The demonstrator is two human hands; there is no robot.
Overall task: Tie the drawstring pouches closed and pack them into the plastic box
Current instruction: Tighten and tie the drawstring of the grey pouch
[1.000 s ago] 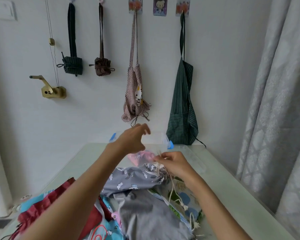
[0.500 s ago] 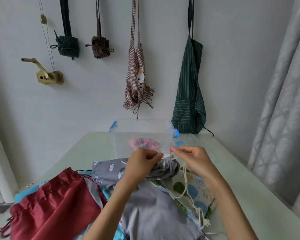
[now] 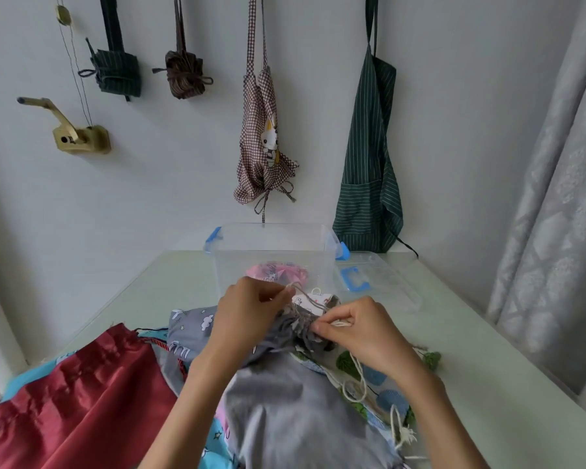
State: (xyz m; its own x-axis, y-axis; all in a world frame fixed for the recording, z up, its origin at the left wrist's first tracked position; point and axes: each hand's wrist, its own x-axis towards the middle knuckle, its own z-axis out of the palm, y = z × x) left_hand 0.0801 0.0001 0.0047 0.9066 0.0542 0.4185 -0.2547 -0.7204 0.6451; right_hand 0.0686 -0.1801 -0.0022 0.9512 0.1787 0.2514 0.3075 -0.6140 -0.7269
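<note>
Both hands work at the gathered mouth of a grey cloud-print drawstring pouch (image 3: 190, 328) lying on the pale surface (image 3: 487, 367) just near of the clear plastic box (image 3: 274, 255). The left hand (image 3: 247, 319) pinches a loop of the cream drawstring (image 3: 301, 292) with curled fingers, raised a little above the bunched fabric; the right hand (image 3: 359, 333) pinches the cord at the puckered opening, its fingertips partly hiding the knot area, so how the cord is crossed cannot be made out. A pink pouch (image 3: 278, 270) shows blurred through the box wall. The box lid (image 3: 376, 280) lies to the right of the box. Nearer, a dark red pouch (image 3: 78, 394), a plain grey one (image 3: 295, 418) and a leaf-print one (image 3: 379, 380) overlap, cut off by the near edge.
</note>
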